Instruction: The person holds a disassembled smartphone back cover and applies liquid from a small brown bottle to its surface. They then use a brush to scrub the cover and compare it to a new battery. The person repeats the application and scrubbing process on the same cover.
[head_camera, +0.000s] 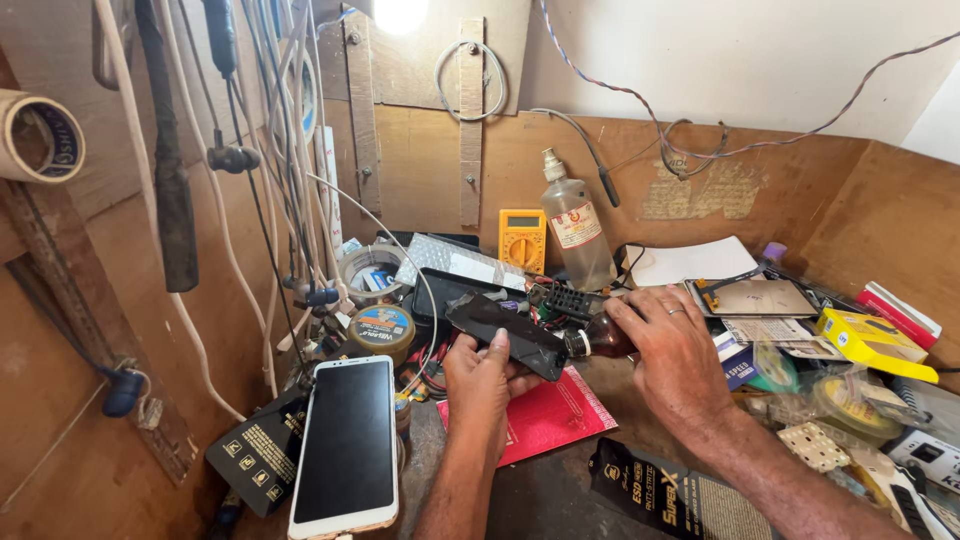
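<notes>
We hold black phone panel (505, 335) in left hand (485, 385), thumb pinned on top, above red packet (555, 415). Right hand (670, 360) wraps small dark bottle (598, 340), neck touching panel edge. Risk, we judge: bottle tips too far, liquid floods panel, drips onto packet. One-handed pinch looks thin; panel could slip toward white smartphone (347, 445) leaning beside us. Clutter crowds right elbow.

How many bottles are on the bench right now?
2: a clear bottle upright by the back wall, and a small dark bottle under the right hand. Clutter may hide more.
</notes>
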